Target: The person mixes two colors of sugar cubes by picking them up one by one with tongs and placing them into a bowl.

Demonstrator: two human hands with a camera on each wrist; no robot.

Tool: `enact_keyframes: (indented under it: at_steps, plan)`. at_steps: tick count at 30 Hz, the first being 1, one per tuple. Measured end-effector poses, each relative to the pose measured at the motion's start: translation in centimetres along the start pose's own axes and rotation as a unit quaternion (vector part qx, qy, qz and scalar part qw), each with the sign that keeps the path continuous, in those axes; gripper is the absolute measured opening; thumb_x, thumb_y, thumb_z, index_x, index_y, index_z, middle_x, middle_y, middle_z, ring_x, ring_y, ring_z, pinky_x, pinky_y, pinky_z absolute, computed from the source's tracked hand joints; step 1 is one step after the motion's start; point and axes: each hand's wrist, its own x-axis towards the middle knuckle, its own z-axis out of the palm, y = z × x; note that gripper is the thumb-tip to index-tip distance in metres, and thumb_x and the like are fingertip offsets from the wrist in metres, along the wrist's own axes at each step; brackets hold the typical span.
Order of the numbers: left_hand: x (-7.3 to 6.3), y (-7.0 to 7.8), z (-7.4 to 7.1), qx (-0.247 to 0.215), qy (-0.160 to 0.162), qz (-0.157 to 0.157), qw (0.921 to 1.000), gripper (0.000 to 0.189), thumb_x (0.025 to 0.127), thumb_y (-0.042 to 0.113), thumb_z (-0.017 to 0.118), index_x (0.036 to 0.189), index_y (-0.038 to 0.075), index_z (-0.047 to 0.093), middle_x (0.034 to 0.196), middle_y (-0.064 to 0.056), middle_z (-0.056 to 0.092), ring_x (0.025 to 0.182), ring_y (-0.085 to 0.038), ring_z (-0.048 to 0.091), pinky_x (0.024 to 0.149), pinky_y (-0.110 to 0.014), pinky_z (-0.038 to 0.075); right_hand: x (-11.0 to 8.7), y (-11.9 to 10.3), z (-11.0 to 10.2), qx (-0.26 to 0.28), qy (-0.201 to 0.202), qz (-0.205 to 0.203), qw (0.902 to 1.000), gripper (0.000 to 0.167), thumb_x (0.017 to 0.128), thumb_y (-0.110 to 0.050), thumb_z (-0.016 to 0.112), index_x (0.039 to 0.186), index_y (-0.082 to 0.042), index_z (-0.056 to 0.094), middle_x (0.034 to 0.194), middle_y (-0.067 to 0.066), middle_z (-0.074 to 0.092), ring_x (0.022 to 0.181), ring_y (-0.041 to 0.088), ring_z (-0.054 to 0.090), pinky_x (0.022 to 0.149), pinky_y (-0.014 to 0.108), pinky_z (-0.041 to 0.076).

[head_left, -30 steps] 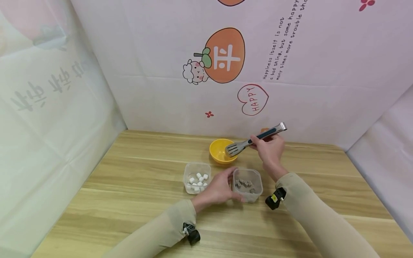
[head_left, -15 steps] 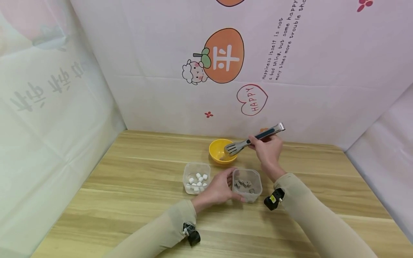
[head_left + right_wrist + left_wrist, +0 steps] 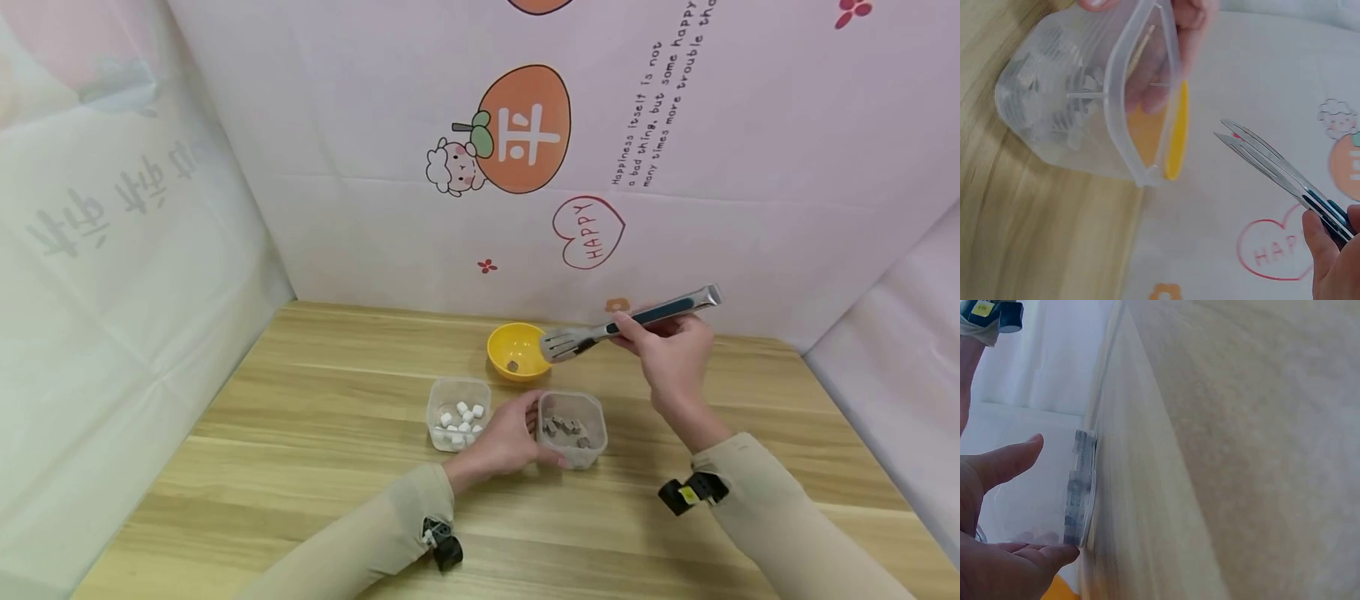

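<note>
Tongs [image 3: 654, 313] now farther right, left hand [image 3: 510, 437] partly before the white-cube tub [image 3: 459, 392].

The metal tongs [image 3: 630, 323], with slotted head and dark handle inlays, tilt in the right hand [image 3: 678, 358], tips slightly apart. The translucent rounded-square container [image 3: 581, 459] stands upright on the table [image 3: 337, 400], gripped by the left hand [image 3: 510, 435]; small grey-brown pieces [image 3: 567, 427] lie inside. The yellow bowl [image 3: 500, 347] holds one brown piece [image 3: 512, 366].
</note>
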Motion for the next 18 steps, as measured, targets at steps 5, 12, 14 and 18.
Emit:
enact_keyframes:
  at_steps: [5,12,14,18]
  plan:
    - [0.0,0.0,0.0,0.000,-0.001,-0.001,1.0000,0.098,0.067,-0.001,0.097,0.152,0.007,0.049,0.148,-0.007,0.060,0.138,-0.024,0.055,0.119,-0.035,0.043,-1.3,-1.4,-1.2,0.000,-0.011,-0.003,0.9999,0.023,0.086,0.005,0.083,0.100,0.012,0.066,0.088,0.015,0.072,0.077,0.021,0.076,0.074,0.035,0.065]
    - [0.0,0.0,0.1,0.002,0.003,-0.011,0.9999,0.099,0.066,-0.001,0.097,0.152,0.008,0.050,0.150,-0.007,0.058,0.140,-0.024,0.054,0.119,-0.036,0.042,-3.7,-1.5,-2.8,-0.106,-0.038,-0.011,0.9936,0.022,0.089,-0.002,0.084,0.103,0.007,0.069,0.089,0.011,0.073,0.075,0.019,0.076,0.071,0.029,0.066]
    - [0.0,0.0,0.1,0.001,0.004,-0.009,0.9999,0.098,0.066,-0.002,0.097,0.152,0.008,0.051,0.149,-0.007,0.060,0.139,-0.024,0.054,0.119,-0.036,0.042,-4.3,-1.3,-3.1,-0.147,-0.044,-0.029,0.9877,0.022,0.090,-0.004,0.084,0.104,0.007,0.070,0.089,0.011,0.074,0.074,0.019,0.076,0.069,0.028,0.066]
    - [0.0,0.0,0.2,0.006,0.006,-0.007,0.9999,0.096,0.066,-0.001,0.098,0.150,0.011,0.053,0.145,-0.004,0.062,0.137,-0.023,0.056,0.118,-0.037,0.043,-5.4,-0.6,-3.6,-0.216,-0.050,-0.065,0.9730,0.023,0.089,-0.006,0.085,0.103,0.006,0.072,0.088,0.009,0.075,0.073,0.015,0.075,0.065,0.025,0.064]
